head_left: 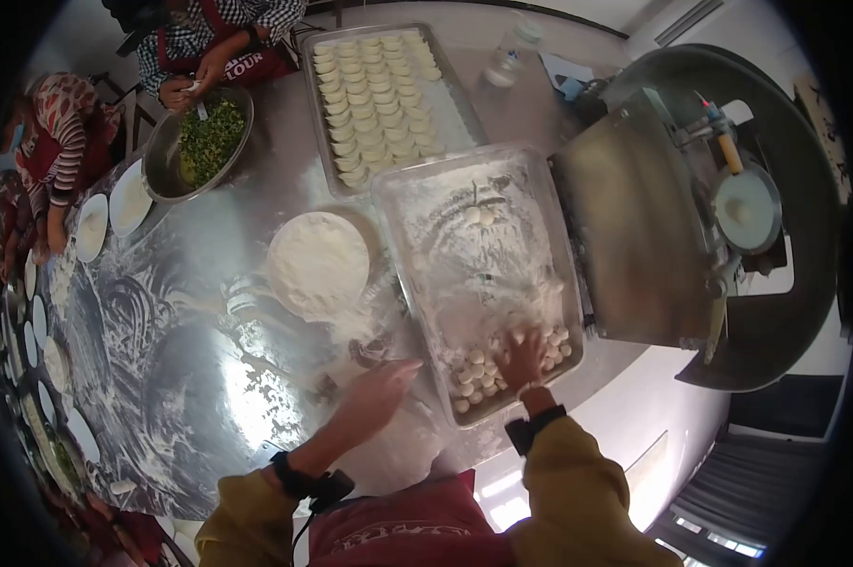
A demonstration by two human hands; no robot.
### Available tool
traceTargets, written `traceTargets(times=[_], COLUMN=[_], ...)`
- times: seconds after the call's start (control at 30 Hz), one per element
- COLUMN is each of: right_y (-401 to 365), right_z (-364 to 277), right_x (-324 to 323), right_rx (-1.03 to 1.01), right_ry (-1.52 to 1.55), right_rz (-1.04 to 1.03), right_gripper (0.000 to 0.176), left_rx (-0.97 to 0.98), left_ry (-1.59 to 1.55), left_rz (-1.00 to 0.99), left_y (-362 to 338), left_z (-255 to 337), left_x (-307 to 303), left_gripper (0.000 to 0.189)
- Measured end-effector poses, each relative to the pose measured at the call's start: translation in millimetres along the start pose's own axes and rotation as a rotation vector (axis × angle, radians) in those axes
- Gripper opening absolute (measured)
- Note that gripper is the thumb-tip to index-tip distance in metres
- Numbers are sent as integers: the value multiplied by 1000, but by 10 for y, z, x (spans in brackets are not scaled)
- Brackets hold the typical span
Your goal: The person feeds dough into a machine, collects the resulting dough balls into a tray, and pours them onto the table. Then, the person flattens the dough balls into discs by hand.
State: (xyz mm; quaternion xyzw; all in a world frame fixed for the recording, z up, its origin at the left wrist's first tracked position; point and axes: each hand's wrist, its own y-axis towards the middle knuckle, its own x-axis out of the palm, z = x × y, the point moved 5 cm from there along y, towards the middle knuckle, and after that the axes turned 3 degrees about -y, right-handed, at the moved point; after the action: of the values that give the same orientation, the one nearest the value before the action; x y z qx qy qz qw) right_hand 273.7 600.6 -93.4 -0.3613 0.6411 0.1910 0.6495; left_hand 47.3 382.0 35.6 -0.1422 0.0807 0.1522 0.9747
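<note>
My right hand reaches into the near end of a floured metal tray, fingers spread downward among small dough balls. More balls lie on both sides of it; whether the palm presses on any is hidden. Two or so pale dough pieces sit farther up the tray. My left hand hovers or rests just left of the tray, fingers stretched out toward it, holding nothing I can see. Beyond that hand a mound of flour fills a round dish.
Behind stands a tray with rows of shaped dumplings. A co-worker's hands work over a bowl of chopped green filling. A metal machine borders the right, and a jar stands at the back.
</note>
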Motion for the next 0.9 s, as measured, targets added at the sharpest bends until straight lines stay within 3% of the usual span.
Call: traceTargets(times=[0.03, 0.13, 0.17, 0.23, 0.27, 0.37, 0.47, 0.57, 0.6, 0.67, 0.7, 0.73, 0.8, 0.83, 0.87, 0.9], right_y=[-173, -507, -574, -776, -822, -898, -866, -608, -518, -402, -295, -248, -167, -166, -240, -300], right_z=[-17, 348, 460, 700, 569, 106, -208, 455, 908, 1304, 1419, 1469, 1392, 1153, 807, 589], right_x=[48, 30, 6, 1, 38, 208, 34, 266, 568, 312, 215, 329, 601, 536, 295, 192], right_rx=[-139, 225, 309, 483, 342, 78, -287, 7, 35, 209, 289, 229, 113, -51, -215, -374], right_ry=[-20, -162, -97, 38, -46, -110, 90, 56, 8, 281, 413, 339, 199, 182, 162, 143], right_rz=[-76, -316, -241, -89, -203, -167, -84, 141, 293, 214, 179, 178, 182, 100, 18, -66], right_gripper=[70, 80, 82, 86, 88, 84, 81, 80, 81, 83, 84, 84, 84, 84, 84, 84], left_rx=[-8, -200, -290, -256, -238, -272, -435, -200, -241, -322, -249, -180, -92, -45, -235, -226], left_ry=[-54, -239, -301, -378, -418, -211, -275, -15, -226, -659, -663, -666, -291, -92, 235, 230], left_rz=[-13, -120, -168, -53, 5, 97, 145, 338, 302, 221, 289, 358, 550, 641, 641, 534], left_y=[44, 65, 58, 70, 53, 46, 161, 492, 580, 804, 912, 979, 1109, 1160, 1105, 1137], left_z=[-43, -143, -197, -542, -629, -493, -515, -831, -718, -308, -199, -147, -325, -383, -366, -370], left_x=[185, 715, 873, 1219, 1342, 1482, 1694, 2097, 2144, 2086, 1984, 1918, 1819, 1694, 1445, 1502], left_gripper=[43, 52, 56, 60, 62, 64, 71, 66, 66, 66, 66, 65, 62, 61, 58, 56])
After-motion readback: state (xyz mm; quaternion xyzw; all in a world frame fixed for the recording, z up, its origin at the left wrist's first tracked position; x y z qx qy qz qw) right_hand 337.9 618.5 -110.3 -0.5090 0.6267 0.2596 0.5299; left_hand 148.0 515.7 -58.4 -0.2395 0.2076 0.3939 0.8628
